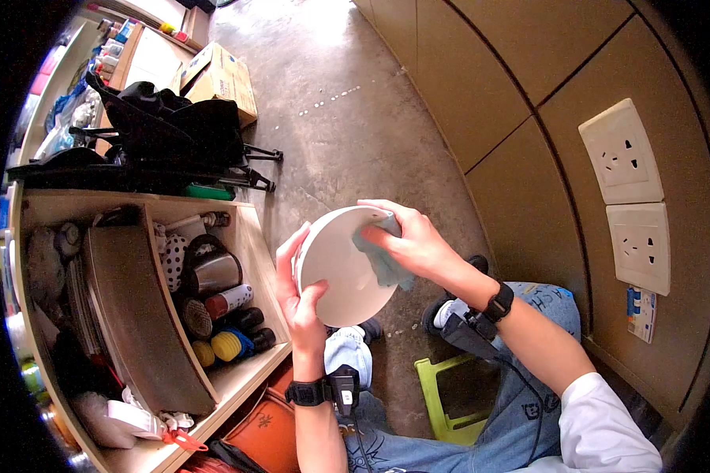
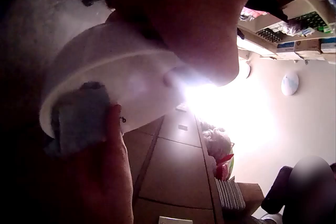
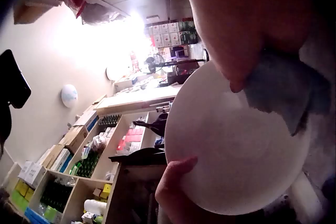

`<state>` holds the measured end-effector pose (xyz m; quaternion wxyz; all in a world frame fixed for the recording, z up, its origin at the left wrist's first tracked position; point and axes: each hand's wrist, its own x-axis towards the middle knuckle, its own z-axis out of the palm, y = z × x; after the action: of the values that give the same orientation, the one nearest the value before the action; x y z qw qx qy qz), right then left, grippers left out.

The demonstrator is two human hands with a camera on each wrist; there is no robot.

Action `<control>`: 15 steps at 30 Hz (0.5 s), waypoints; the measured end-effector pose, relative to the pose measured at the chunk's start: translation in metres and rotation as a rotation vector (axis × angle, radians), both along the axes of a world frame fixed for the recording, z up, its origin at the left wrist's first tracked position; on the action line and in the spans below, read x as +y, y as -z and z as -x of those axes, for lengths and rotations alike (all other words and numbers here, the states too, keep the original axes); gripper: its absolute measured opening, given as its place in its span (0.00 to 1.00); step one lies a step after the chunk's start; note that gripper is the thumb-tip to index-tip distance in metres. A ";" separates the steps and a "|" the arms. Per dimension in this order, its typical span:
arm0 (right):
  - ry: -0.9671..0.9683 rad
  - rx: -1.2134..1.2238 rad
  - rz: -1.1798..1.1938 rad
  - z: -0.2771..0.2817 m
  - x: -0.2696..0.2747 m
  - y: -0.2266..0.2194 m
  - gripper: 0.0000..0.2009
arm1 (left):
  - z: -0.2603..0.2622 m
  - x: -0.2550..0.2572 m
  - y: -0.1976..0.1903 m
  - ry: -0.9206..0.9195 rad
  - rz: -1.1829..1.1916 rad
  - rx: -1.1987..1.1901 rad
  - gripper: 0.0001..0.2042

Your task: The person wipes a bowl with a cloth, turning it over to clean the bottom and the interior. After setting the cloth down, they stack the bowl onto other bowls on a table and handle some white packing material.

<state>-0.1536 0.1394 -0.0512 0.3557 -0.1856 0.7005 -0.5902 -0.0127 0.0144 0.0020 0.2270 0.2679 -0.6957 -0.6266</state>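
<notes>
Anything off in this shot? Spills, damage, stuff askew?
No plain damage on the white bowl. Two minor oddities in the head view: a broken line of white spots on the floor, spill or marking unclear; and a red strip draped over the wooden unit's edge, looking untucked.

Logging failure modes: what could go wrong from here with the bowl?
1. The bowl is held up over the hard floor; if the left grip at its edge slips, it could drop and perhaps break.
2. The cloth lies between the right grip and the bowl, so that side might slide.
</notes>
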 end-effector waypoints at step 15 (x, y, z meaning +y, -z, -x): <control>-0.053 0.127 -0.027 0.001 0.001 -0.007 0.14 | -0.001 0.001 0.000 -0.037 -0.047 0.017 0.37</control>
<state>-0.1550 0.1405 -0.0442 0.3286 -0.2365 0.7242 -0.5582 -0.0115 0.0150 0.0023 0.2382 0.2806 -0.6738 -0.6406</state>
